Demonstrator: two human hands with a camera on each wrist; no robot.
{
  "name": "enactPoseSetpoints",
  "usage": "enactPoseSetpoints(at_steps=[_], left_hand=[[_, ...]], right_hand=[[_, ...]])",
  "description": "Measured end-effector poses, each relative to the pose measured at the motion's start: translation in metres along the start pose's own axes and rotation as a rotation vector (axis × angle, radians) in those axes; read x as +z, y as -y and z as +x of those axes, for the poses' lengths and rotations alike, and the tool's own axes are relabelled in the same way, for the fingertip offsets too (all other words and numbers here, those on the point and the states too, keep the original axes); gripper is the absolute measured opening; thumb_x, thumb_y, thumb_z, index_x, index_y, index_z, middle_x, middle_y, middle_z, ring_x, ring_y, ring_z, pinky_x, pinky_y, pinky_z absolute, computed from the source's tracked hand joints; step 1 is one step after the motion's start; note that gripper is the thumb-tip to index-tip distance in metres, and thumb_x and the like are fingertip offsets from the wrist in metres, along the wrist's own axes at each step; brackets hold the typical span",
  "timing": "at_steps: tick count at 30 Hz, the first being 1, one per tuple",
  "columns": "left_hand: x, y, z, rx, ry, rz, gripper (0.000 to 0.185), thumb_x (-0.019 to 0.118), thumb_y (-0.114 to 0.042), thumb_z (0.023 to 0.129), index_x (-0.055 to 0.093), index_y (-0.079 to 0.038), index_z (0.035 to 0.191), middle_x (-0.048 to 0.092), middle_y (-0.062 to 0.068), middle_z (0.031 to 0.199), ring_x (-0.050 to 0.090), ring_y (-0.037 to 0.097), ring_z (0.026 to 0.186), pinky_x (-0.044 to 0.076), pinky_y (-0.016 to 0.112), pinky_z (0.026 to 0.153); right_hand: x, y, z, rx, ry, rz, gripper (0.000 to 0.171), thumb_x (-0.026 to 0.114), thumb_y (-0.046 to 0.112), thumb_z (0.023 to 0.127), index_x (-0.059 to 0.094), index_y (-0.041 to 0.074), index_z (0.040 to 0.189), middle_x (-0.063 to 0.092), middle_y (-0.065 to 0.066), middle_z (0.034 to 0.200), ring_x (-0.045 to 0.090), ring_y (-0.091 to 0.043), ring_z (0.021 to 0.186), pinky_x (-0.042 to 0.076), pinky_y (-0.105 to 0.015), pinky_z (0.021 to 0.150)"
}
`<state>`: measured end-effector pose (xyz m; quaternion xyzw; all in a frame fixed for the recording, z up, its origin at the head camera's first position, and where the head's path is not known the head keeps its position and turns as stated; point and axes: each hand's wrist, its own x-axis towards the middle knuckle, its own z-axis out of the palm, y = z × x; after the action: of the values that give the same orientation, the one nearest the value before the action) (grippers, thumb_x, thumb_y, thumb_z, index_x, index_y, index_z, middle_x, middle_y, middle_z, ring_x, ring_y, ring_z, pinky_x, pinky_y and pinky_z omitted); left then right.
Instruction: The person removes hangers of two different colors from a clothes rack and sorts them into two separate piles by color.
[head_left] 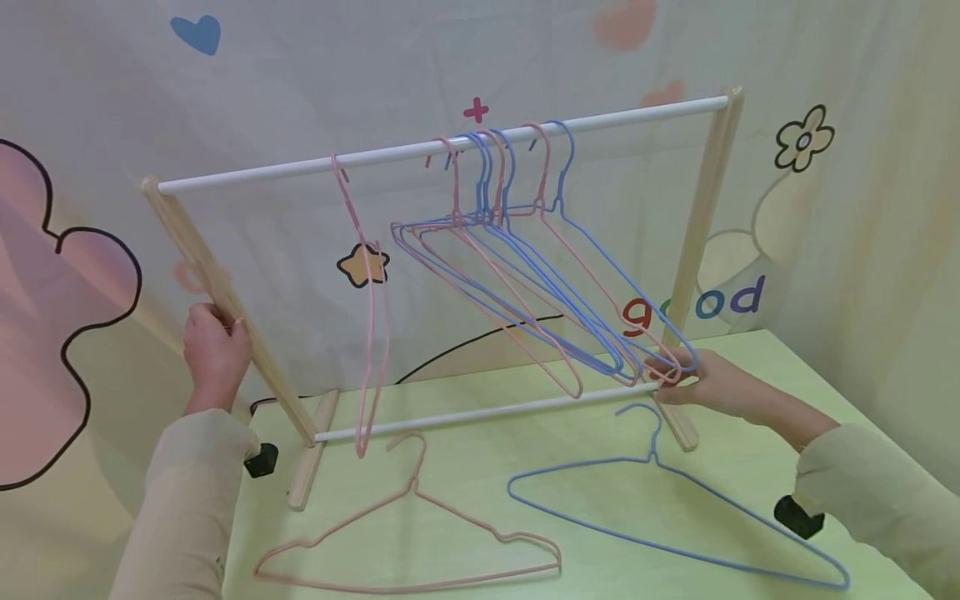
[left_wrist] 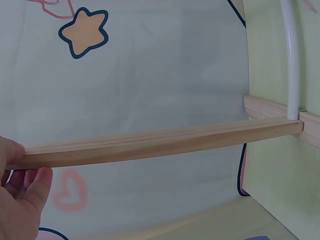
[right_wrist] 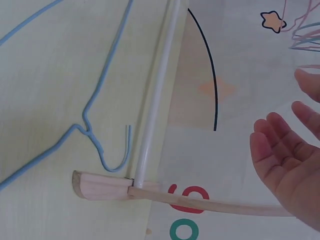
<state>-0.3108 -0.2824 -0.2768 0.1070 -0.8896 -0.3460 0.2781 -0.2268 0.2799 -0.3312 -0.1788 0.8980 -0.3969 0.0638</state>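
Note:
In the head view a wooden clothes rack with a white top rail (head_left: 292,170) stands on the table. My left hand (head_left: 217,350) grips its left post (head_left: 273,375), thumb on one side and fingers on the other, as the left wrist view also shows. Near the foot of the right post (head_left: 701,225) is my right hand (head_left: 712,387), overlapping the lower corners of the hanging blue and pink hangers. The right wrist view shows this hand (right_wrist: 287,160) with loosely bent fingers and nothing between them and the thumb; contact with the hangers cannot be made out.
One pink hanger (head_left: 370,333) hangs sideways toward the left of the rail. Several blue and pink hangers (head_left: 517,242) cluster right of centre. A pink hanger (head_left: 412,492) and a blue hanger (head_left: 652,458) lie on the green table (head_left: 465,467). A printed curtain (head_left: 300,83) hangs behind.

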Motion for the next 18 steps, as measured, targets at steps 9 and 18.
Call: enactPoseSetpoints(at_steps=[9,18], left_hand=[[0.000,0.001,0.001,0.001,-0.003,0.016,0.033,0.042,-0.016,0.089,0.035,0.007,0.112,0.042,0.025,0.106,0.042,0.040,0.099,0.036,0.047,0.083],[-0.001,0.000,0.002,0.008,0.003,0.019,0.033,0.042,-0.016,0.089,0.035,0.007,0.112,0.042,0.025,0.106,0.042,0.040,0.098,0.035,0.047,0.082]], right_hand=[[-0.023,0.008,-0.006,-0.015,0.045,-0.063,0.049,0.063,0.026,0.080,0.045,0.006,0.121,0.055,-0.012,0.112,0.052,-0.007,0.098,0.045,-0.031,0.079],[-0.044,0.021,-0.013,-0.066,0.087,0.012,0.049,0.060,0.018,0.082,0.040,0.006,0.126,0.050,-0.007,0.122,0.051,0.004,0.100,0.045,-0.023,0.080]])
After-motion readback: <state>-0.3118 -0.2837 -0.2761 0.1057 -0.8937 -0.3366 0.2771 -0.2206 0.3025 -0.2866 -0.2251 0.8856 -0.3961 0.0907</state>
